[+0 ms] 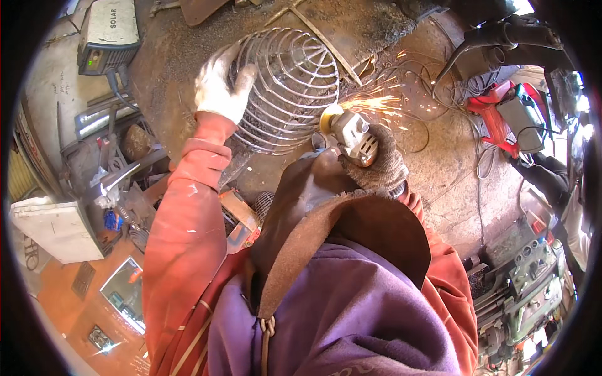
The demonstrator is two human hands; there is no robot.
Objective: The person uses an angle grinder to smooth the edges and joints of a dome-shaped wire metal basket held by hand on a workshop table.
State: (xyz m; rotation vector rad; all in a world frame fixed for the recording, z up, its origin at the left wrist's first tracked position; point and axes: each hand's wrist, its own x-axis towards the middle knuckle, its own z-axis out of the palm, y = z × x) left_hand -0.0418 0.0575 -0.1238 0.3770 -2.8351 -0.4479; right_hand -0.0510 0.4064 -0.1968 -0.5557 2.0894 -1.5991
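Observation:
A basket-shaped cage of bent metal rods [285, 88] lies in front of me, its ribs crossed by rounded hoops. My left hand [221, 86], in a white glove, grips the cage's left rim, thumb apart from the fingers. In a brown knitted glove, my right hand [379, 160] is wrapped round an angle grinder [355, 133]. The grinder's yellowish disc [330, 118] meets the lower right edge of the cage, and orange sparks [376, 105] fly off to the right. A brown leather apron [313, 178] covers my front and hides part of the grinder's underside.
A welding machine [111, 34] stands at the far left. Loose cables [433, 94] trail over the floor on the right, near a red and grey machine [511, 119]. Metal scraps and tools [119, 163] crowd the left side. A long metal bar [326, 44] lies beyond the cage.

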